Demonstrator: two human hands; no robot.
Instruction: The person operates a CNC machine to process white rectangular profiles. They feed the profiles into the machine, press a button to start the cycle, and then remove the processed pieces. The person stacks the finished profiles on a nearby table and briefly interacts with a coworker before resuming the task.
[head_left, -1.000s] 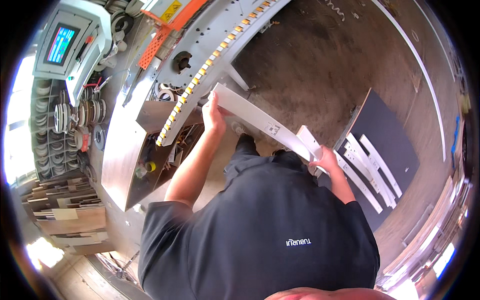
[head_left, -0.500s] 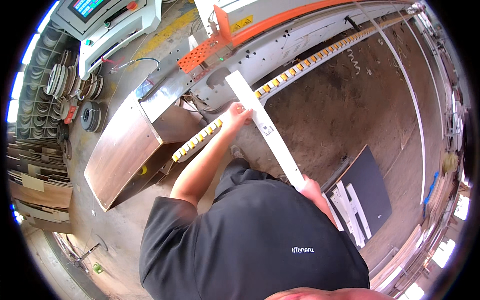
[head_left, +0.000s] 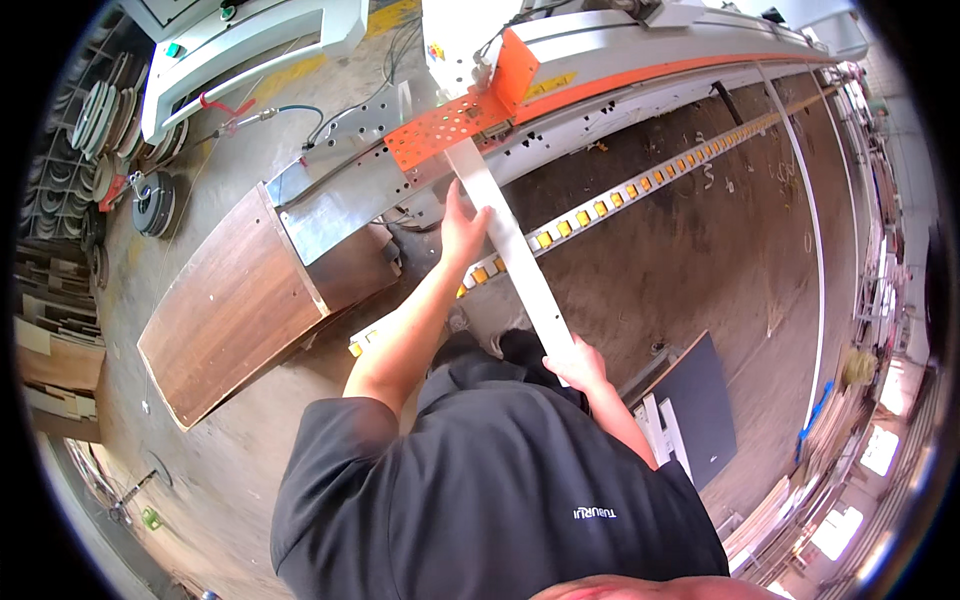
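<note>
A long, narrow white board strip (head_left: 518, 262) slants across in front of me, its far end at the edge of the orange perforated plate (head_left: 445, 130) on the machine. My left hand (head_left: 464, 232) is on the strip's left edge near that end, fingers stretched along the side and thumb by the top face. Around the near end my right hand (head_left: 580, 363) is closed, thumb on top. Below the strip runs a rail with yellow rollers (head_left: 600, 210); the strip crosses above it.
A wooden cabinet-like box (head_left: 235, 310) stands left of the machine bed. Coiled edging rolls (head_left: 155, 203) sit farther left. At my right, a dark panel (head_left: 690, 400) has white strips (head_left: 665, 430) beside it. A control console (head_left: 255, 65) stands at the upper left.
The strip has moved forward, so its far end now meets the orange plate. My left hand has shifted along its edge with straighter fingers. My right hand has come forward too.
</note>
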